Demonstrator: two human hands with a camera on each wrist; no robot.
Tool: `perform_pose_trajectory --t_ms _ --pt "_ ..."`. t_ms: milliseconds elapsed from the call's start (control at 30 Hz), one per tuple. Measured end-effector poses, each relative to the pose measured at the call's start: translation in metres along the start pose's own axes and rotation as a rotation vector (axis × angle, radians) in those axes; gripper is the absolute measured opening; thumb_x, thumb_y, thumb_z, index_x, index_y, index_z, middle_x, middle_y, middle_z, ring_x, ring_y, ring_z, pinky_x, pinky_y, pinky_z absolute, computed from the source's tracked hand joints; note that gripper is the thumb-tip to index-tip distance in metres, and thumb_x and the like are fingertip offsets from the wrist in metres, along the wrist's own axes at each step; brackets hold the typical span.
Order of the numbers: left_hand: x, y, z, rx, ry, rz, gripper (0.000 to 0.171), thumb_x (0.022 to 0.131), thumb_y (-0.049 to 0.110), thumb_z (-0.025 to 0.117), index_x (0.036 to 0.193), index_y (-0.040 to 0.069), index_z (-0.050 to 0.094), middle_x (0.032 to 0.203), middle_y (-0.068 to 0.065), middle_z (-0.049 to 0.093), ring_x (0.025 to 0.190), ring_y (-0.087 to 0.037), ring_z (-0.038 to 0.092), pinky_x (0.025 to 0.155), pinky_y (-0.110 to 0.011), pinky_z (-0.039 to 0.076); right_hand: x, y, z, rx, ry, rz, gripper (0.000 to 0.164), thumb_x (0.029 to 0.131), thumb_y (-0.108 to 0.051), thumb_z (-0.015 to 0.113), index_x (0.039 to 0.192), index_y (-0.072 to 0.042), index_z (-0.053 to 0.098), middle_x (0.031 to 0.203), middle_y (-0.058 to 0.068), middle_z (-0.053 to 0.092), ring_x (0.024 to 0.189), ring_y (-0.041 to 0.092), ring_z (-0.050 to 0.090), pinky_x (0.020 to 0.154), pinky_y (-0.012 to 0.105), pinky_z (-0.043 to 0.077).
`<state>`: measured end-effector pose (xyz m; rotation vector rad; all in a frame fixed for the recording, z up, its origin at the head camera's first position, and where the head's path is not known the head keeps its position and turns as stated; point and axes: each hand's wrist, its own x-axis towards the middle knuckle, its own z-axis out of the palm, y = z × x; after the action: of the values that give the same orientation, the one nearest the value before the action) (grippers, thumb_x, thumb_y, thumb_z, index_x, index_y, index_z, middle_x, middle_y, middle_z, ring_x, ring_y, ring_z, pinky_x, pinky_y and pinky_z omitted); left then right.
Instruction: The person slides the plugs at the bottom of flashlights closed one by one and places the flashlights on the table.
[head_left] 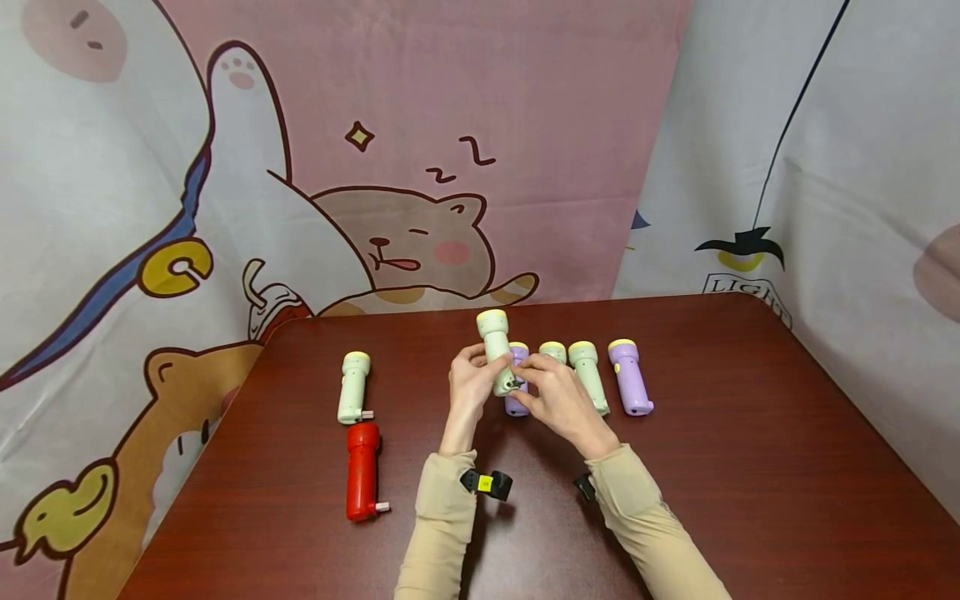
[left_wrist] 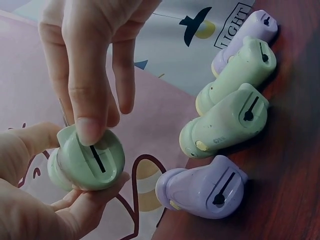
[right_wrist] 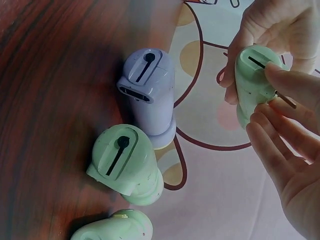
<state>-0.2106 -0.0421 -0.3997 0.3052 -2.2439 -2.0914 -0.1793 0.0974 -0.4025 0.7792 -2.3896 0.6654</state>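
Note:
My left hand (head_left: 471,383) grips a pale green flashlight (head_left: 493,333) above the table, its yellow-rimmed head pointing away and its tail end towards me. The right hand (head_left: 561,396) is at that tail, its thumb (left_wrist: 92,127) pressed on the end face beside a dark slot (left_wrist: 98,159). In the right wrist view, thin metal prongs (right_wrist: 286,100) stick out from the side of the tail, close to the right fingers (right_wrist: 265,127). Left fingers wrap the flashlight's body from the other side.
Behind the right hand lie a purple flashlight (head_left: 516,406), two pale green flashlights (head_left: 552,350) (head_left: 588,375) and another purple flashlight (head_left: 632,379). To the left, a pale green flashlight (head_left: 352,390) and a red flashlight (head_left: 362,475) lie with prongs out on the brown table (head_left: 300,550).

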Motion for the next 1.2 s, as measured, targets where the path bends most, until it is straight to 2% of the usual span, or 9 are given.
perform_pose_trajectory --t_ms 433,833,1200 --pt "-0.0009 0.0009 -0.0012 0.019 -0.003 -0.002 0.057 0.075 0.017 0.077 0.123 -0.004 0.054 0.108 -0.024 0.068 0.083 -0.017 0.063 0.068 -0.025 0.052 0.0002 0.0008 0.0008 0.023 0.01 0.011 0.035 0.069 -0.013 0.084 0.1 -0.001 0.074 0.097 0.007 0.07 0.088 0.019 0.067 0.075 0.032 0.055" --pt "-0.0018 0.0009 -0.0011 0.026 -0.007 -0.01 0.058 0.074 0.017 0.077 0.122 -0.004 0.054 0.106 -0.025 0.068 0.08 -0.016 0.063 0.067 -0.024 0.052 -0.0012 0.0004 0.0023 0.01 0.006 0.013 0.035 0.068 -0.012 0.084 0.1 0.0 0.074 0.096 0.007 0.07 0.086 0.019 0.067 0.074 0.032 0.054" --pt "-0.0024 -0.0004 -0.0019 0.022 -0.013 -0.019 0.057 0.074 0.017 0.076 0.122 -0.004 0.054 0.107 -0.025 0.068 0.082 -0.017 0.064 0.067 -0.024 0.052 -0.002 -0.0009 0.0032 -0.03 0.013 0.012 0.036 0.067 -0.014 0.085 0.099 -0.002 0.074 0.092 0.005 0.069 0.071 0.012 0.059 0.064 0.026 0.05"
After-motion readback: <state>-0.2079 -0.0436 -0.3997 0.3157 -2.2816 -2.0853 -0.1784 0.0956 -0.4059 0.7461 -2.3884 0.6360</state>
